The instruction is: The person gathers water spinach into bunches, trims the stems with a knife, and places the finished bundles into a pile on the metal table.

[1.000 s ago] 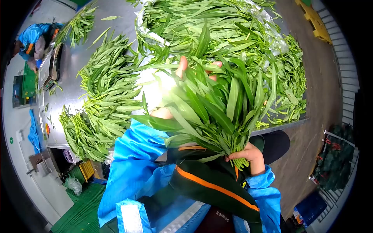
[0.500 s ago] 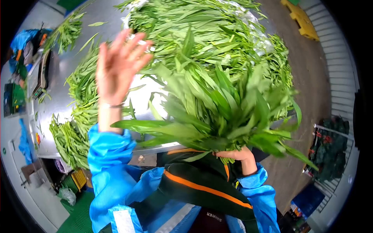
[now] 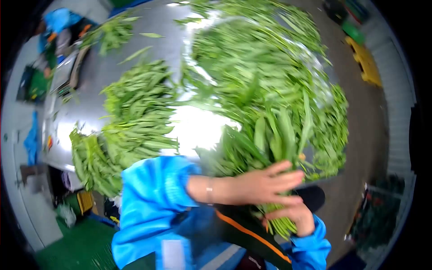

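Note:
Low in front of me, my right hand (image 3: 294, 215) is closed round the stems of a bunch of leafy greens (image 3: 270, 144) with long narrow leaves. Its cut stem ends (image 3: 282, 228) poke out below the fingers, and the leaves point away from me over the table edge. My left hand (image 3: 261, 185) lies across the bunch just above the right one, fingers stretched and spread, palm side hidden. Beyond both hands, a large heap of the same greens (image 3: 252, 54) covers the metal table, partly on clear plastic film (image 3: 321, 87).
On the left of the table (image 3: 153, 20) are sorted piles of greens (image 3: 139, 112) and a small bunch (image 3: 114, 33). A scale-like device (image 3: 67, 74) stands at the far left edge, near another person in blue (image 3: 63, 20). A yellow object (image 3: 364, 60) is on the floor at right.
My left hand has come down from its raised position over the table onto the bunch. The leaves are gathered more tightly, and my right hand still grips the stems. The view has shifted.

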{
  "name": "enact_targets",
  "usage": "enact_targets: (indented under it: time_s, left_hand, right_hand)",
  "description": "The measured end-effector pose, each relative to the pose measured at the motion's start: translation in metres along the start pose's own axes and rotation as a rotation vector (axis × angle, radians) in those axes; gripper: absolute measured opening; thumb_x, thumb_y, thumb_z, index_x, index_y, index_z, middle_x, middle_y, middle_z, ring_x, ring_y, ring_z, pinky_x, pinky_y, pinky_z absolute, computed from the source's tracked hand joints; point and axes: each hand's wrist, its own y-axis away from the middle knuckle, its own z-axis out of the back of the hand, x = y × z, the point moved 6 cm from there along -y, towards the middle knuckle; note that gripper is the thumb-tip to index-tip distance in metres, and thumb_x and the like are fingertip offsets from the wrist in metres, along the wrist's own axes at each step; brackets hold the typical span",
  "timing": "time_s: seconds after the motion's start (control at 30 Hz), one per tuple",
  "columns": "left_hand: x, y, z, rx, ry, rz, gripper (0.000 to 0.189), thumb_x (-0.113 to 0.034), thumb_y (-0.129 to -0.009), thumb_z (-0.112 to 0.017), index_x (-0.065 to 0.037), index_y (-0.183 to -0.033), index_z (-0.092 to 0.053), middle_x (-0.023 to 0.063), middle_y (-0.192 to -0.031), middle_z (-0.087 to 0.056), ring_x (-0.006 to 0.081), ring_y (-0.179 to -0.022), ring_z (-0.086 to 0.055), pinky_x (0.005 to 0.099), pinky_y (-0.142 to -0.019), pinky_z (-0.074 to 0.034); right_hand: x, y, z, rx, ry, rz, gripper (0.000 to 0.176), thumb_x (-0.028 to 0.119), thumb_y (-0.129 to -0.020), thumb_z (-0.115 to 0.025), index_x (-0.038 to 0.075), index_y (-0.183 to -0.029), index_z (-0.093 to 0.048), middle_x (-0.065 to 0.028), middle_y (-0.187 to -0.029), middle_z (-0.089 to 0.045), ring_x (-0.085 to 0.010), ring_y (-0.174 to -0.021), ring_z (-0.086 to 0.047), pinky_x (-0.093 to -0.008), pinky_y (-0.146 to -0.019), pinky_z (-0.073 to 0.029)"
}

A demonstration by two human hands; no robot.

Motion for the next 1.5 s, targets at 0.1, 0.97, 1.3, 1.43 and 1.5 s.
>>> enact_targets:
  time_s: [0.1, 0.97, 1.3, 1.43, 1.5]
  left_hand:
    - [0.009, -0.006, 0.005, 0.064, -0.013, -0.033, 0.06, -0.02, -0.078, -0.056, -0.014, -0.134, -0.034, 0.0152, -0.117, -0.052, 0.0291, -0.117, -0.046, 0.051, -0.105, -0.025]
    - [0.236, 0.458, 0.443, -1.918, 0.142, 0.974, 0.073, -0.048, -0.076, -0.066, -0.005, -0.129, -0.039, 0.01, -0.119, -0.052, 0.0236, -0.098, -0.055, 0.0356, -0.07, -0.046]
    - [0.314, 0.257, 0.278, -0.967, 0.045, 1.153, 0.027, -0.011, -0.087, -0.057, -0.002, -0.112, -0.056, 0.0071, -0.095, -0.064, 0.0098, -0.078, -0.058, 0.0218, -0.064, -0.047]
    - [0.287, 0.063, 0.152, -0.311, 0.034, 0.834, 0.02, -0.014, -0.084, -0.059, -0.005, -0.101, -0.064, 0.0078, -0.095, -0.066, 0.0182, -0.087, -0.062, 0.0292, -0.08, -0.047]
    - [0.282, -0.007, 0.103, -0.15, -0.015, 0.534, 0.02, -0.012, -0.083, -0.06, -0.004, -0.101, -0.063, 0.011, -0.1, -0.064, 0.0226, -0.093, -0.061, 0.0304, -0.082, -0.046]
  right_hand:
    - [0.026, 0.029, -0.011, -0.131, -0.361, -0.044, 0.034, -0.008, -0.074, -0.049, -0.013, -0.107, -0.052, -0.024, -0.095, -0.059, -0.0315, -0.075, -0.062, -0.0354, -0.067, -0.052]
    - [-0.041, -0.01, 0.132, -0.811, -0.853, 0.267, 0.024, 0.018, -0.087, -0.054, 0.01, -0.109, -0.056, -0.0037, -0.081, -0.066, -0.0144, -0.063, -0.063, -0.0279, -0.051, -0.052]
    - [-0.079, 0.011, 0.128, -1.01, -0.658, 0.163, 0.022, 0.01, -0.088, -0.051, 0.005, -0.11, -0.053, -0.0084, -0.086, -0.062, -0.012, -0.064, -0.06, -0.0223, -0.055, -0.05]
    - [-0.085, 0.007, 0.124, -1.014, -0.609, 0.2, 0.021, 0.008, -0.089, -0.051, 0.003, -0.109, -0.053, -0.0077, -0.086, -0.062, -0.0118, -0.066, -0.059, -0.0221, -0.058, -0.049]
    - [-0.09, 0.003, 0.122, -0.99, -0.571, 0.237, 0.02, 0.007, -0.088, -0.052, 0.004, -0.108, -0.053, -0.0068, -0.086, -0.062, -0.0121, -0.066, -0.059, -0.0223, -0.059, -0.048]
